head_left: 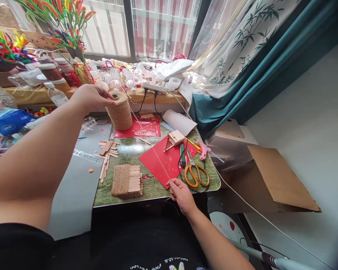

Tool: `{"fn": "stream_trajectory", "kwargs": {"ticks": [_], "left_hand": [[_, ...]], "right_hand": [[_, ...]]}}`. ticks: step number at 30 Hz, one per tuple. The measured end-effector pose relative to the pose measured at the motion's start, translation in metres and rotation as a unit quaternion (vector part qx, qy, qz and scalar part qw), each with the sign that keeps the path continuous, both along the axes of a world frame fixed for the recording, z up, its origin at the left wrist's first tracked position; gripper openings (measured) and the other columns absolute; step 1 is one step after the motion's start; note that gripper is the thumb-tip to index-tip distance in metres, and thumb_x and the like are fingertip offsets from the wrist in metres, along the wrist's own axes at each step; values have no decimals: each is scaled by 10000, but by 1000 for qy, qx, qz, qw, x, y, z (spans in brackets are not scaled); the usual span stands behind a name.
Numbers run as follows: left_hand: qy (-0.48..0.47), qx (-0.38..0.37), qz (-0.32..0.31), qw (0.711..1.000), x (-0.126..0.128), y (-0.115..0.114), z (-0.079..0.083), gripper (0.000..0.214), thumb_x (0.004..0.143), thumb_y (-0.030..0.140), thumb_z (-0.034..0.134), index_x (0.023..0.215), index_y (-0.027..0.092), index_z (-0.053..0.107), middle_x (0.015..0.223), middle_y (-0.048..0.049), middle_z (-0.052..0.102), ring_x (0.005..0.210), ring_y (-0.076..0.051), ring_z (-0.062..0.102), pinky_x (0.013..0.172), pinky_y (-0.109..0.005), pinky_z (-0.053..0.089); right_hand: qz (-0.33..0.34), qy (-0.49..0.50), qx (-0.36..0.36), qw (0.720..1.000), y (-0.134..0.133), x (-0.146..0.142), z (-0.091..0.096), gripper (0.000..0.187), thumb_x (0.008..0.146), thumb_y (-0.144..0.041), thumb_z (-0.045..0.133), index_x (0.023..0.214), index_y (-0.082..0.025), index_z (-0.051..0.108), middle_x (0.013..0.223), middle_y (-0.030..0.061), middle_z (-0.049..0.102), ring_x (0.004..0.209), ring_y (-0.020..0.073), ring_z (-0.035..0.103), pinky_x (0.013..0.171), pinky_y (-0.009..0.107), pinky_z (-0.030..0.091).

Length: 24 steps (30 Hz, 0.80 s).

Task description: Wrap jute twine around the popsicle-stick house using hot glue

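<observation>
My left hand [94, 95] reaches far forward and rests its pinched fingers on top of a spool of jute twine [119, 112]. A thin strand of twine [154, 153] runs from the spool across the red paper [160, 163] to my right hand [181, 193], which pinches its end at the table's near edge. A panel of craft sticks half wrapped in twine [127, 181] lies flat between my arms. Loose craft sticks [107, 153] are scattered behind it.
Orange-handled scissors [196, 174], a pink glue gun [203, 149] and a small stick frame [174, 138] lie right of the red paper. Bottles, jars and pipe-cleaner flowers [64, 18] crowd the windowsill. An open cardboard box [267, 180] sits at the right.
</observation>
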State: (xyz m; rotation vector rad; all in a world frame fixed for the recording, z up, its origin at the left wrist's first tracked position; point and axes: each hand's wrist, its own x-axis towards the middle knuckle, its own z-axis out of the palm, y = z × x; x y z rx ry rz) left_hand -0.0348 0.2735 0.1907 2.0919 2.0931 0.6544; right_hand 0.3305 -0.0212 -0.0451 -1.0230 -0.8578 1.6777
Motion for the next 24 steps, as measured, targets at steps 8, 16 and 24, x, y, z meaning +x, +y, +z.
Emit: {"fn": "stream_trajectory", "kwargs": {"ticks": [8,16,24], "left_hand": [[132,30,2,991,3,30,-26,661,849,796,605,1067,200,791,886,-2,717,844,-150,559,917,-321,497],[172,46,-9,984,32,55,-64,891,946,701,510,1558,59,425,1589,-232,470,1409,-358,403,1177,-562,323],[175,-13,-10,984,20,72,-70,926,852,711,661,1522,110,441,1542,-170,515,1354,-318,386,1149,-560,311]], "right_hand": [[7,26,-19,999,8,10,-13,335,930,-507,752,958,-180,684,571,-110,314,510,69,200,483,221,165],[13,28,13,999,6,16,-16,364,957,-534,729,1007,-174,713,565,-105,334,502,71,222,477,222,194],[-26,6,11,1000,-15,31,-14,391,955,-566,736,918,-177,708,532,-111,301,479,63,196,465,227,187]]}}
